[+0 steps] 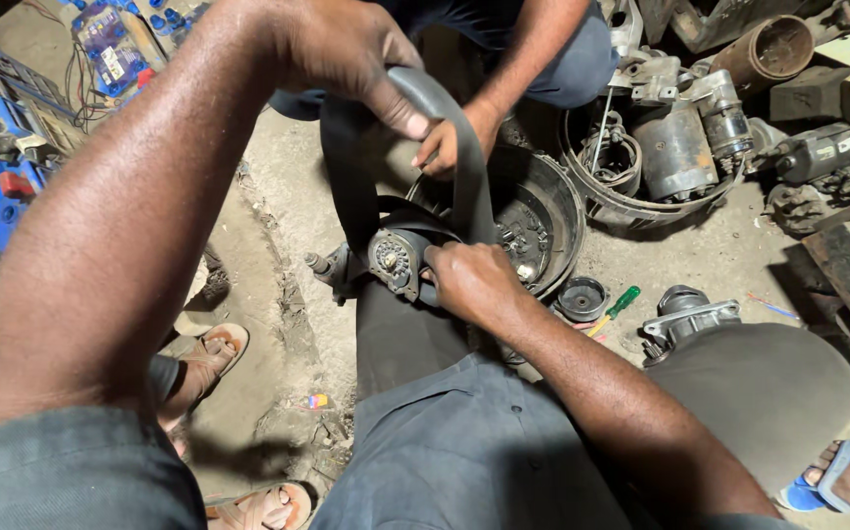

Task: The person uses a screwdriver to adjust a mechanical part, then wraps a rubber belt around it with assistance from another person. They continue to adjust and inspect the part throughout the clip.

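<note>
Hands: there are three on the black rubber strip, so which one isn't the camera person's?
The hand at the far side, reaching down from the person opposite. The left hand and right hand extend from the camera side.

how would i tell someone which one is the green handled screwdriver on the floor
Start at the big round black basin on the concrete floor in front of the person. Just below its right edge sits a small round black cup-shaped part, and the screwdriver lies right beside it. Its bright green handle stands out among grey, greasy metal parts.
</note>
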